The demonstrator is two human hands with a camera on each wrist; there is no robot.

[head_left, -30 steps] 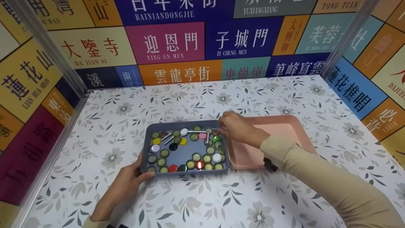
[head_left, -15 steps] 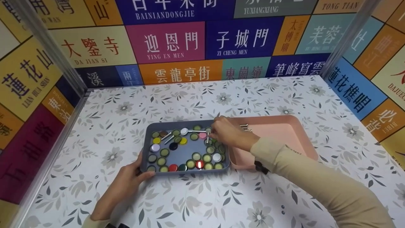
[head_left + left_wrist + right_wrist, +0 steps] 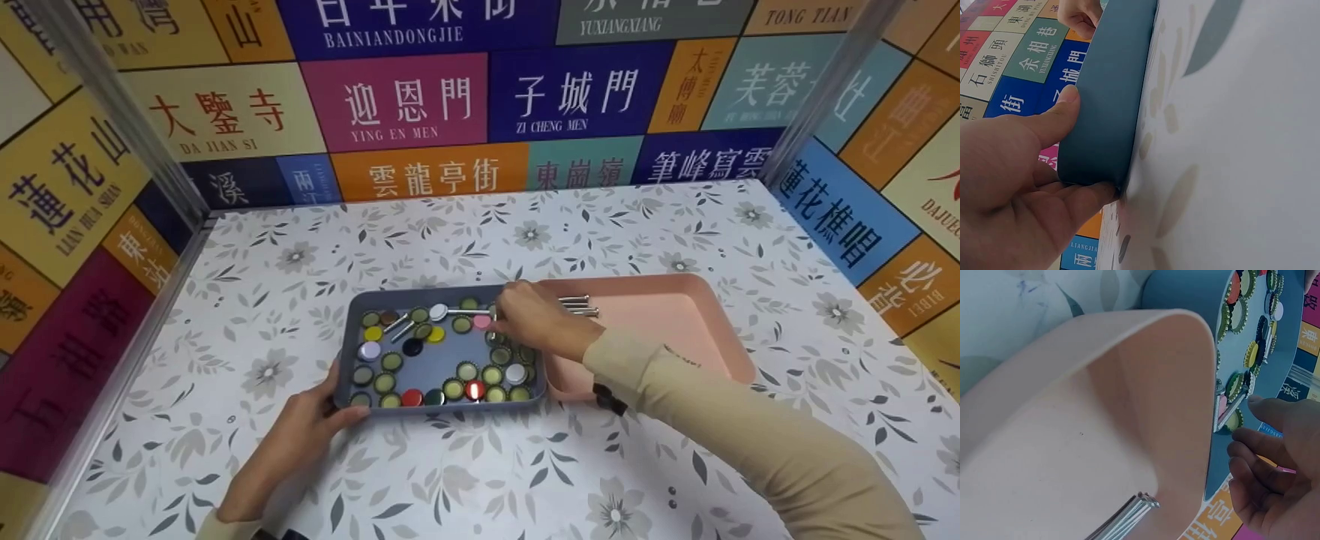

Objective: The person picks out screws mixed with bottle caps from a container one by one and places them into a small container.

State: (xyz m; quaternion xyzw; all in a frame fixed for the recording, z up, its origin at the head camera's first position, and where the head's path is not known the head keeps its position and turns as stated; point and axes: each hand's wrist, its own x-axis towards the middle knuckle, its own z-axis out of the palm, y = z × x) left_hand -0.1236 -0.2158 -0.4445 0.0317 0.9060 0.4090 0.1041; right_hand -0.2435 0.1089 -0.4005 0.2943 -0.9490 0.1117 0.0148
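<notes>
A blue-grey tray [image 3: 442, 410] holds many bottle caps [image 3: 390, 361], some green-rimmed and inside up, others yellow, red, white or black. Several silver bolts [image 3: 403, 331] lie among them. My left hand [image 3: 309, 417] grips the tray's near left corner, thumb at the side wall and fingers curled round the end. My right hand [image 3: 534, 319] is over the tray's far right part. In the right wrist view its thumb and forefinger stand apart, close to a pair of bolts [image 3: 1231, 412] by a pink cap.
A pink tray [image 3: 652, 282] stands against the blue-grey tray's right side. A bunch of bolts [image 3: 1126, 520] lies at its far left corner. Panels with printed lettering [image 3: 394, 97] wall the back and sides of the floral-covered table [image 3: 480, 480].
My right hand has moved left from the pink tray's far left corner to over the blue-grey tray, uncovering bolts in the pink one. The left hand keeps its hold.
</notes>
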